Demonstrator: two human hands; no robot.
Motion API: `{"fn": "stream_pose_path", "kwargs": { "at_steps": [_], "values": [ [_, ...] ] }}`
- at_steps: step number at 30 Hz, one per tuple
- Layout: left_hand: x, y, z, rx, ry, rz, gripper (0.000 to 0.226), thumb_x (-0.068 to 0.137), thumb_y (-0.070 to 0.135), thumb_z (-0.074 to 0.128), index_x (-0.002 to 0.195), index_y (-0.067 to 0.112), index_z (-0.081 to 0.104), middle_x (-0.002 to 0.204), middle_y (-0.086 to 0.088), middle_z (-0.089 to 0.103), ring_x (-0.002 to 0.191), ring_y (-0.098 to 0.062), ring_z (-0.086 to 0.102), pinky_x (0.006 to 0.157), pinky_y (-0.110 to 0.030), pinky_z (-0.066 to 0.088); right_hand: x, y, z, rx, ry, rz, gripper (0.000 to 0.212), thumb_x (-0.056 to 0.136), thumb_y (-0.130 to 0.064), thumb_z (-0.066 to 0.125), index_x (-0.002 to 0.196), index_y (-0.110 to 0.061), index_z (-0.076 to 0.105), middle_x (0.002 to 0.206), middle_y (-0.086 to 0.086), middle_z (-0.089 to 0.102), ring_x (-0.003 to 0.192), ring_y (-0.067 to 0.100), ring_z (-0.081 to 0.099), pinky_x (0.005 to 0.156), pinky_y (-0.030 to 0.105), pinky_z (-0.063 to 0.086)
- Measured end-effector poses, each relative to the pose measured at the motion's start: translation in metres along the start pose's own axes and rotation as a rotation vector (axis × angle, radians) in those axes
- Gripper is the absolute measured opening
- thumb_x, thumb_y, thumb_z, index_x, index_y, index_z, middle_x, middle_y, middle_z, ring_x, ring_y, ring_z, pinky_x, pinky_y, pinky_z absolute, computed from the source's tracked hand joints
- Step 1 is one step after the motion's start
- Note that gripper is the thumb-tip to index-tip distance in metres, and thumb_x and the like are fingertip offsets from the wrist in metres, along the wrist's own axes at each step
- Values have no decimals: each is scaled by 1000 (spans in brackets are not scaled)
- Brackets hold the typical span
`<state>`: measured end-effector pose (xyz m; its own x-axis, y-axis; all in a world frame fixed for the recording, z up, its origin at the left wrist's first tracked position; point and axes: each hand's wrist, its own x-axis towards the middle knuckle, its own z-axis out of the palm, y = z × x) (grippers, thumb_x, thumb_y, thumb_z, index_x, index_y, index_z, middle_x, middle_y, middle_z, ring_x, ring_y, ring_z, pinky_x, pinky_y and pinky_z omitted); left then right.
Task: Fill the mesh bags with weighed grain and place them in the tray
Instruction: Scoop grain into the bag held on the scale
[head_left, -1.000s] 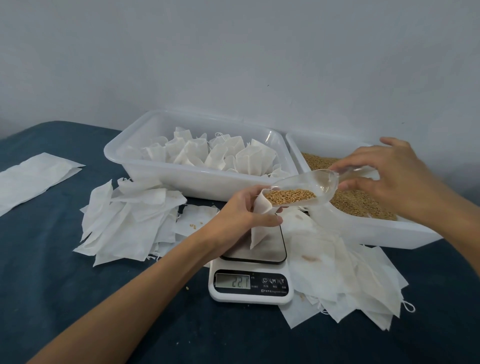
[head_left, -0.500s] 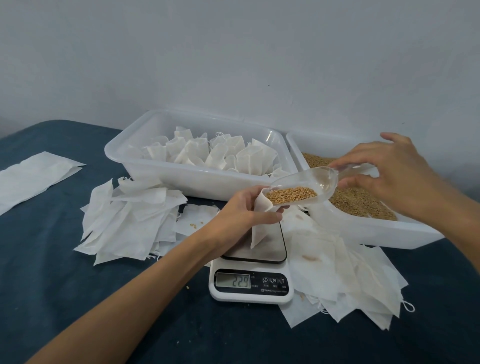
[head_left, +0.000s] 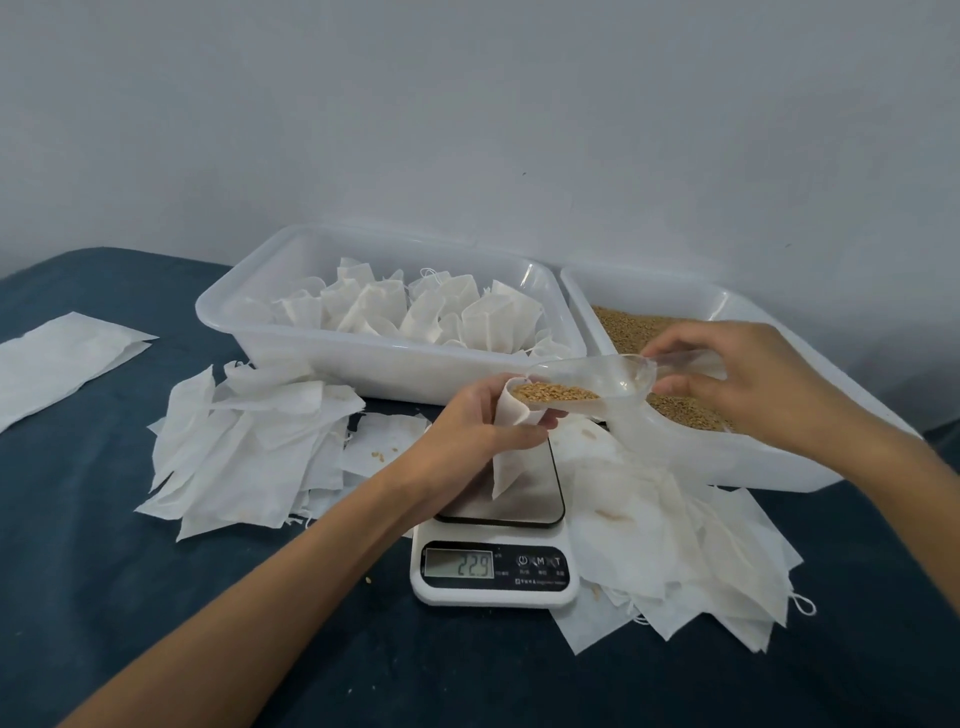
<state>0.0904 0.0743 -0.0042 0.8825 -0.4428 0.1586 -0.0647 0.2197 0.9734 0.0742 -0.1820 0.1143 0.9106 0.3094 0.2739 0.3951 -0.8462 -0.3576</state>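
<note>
surface: dark blue tabletop (head_left: 130, 597) lying under a plain pale wall (head_left: 467, 104) | left hand (head_left: 478, 431) gripping a mesh bag (head_left: 511, 447) over the scale (head_left: 496, 566) | right hand (head_left: 737, 384) pinching a scoop (head_left: 592, 376) of grain above it | tray (head_left: 374, 364) of filled bags sitting behind the scale

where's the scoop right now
Head view, right of centre: the clear scoop is held by the right hand, its grain-filled tip at the mesh bag above the scale.
</note>
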Motion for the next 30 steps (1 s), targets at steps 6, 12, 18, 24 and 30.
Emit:
{"fn": "stream_pose_path", "kwargs": {
  "at_steps": [6,12,18,24,30],
  "values": [
    [1,-1,1,-3,21,10,26,102,12,65,127,18,67,120,-3,77,115,-13,71,88,-15,51,9,35,4,77,16,150,22,89,-19,74,110,-23,68,112,-12,68,107,-1,62,85,16,43],
    [1,-4,2,10,69,28,25,109,30,53,118,22,75,122,-4,76,121,-18,69,95,-28,48,19,86,5,-94,10,509,15,95,-19,68,105,-18,58,116,-1,61,100,16,56,84,31,44],
    [-1,-3,5,11,90,25,31,111,30,47,116,20,76,122,-4,76,117,-16,70,95,-31,49,35,105,22,-283,-168,668,27,94,-21,70,109,1,69,118,18,69,106,33,66,92,42,53],
    [-1,-5,7,-28,105,39,35,111,35,45,106,18,76,103,-13,77,102,-22,73,91,-31,55,41,96,36,-482,-278,687,19,86,-24,76,93,-11,65,98,5,65,86,21,59,74,32,49],
    [-3,3,9,-50,190,22,37,113,30,41,102,11,71,82,-9,69,89,-27,67,95,-52,52,35,56,40,-607,140,462,2,95,-15,61,95,-13,62,91,4,65,80,24,58,72,36,41]
  ]
}}
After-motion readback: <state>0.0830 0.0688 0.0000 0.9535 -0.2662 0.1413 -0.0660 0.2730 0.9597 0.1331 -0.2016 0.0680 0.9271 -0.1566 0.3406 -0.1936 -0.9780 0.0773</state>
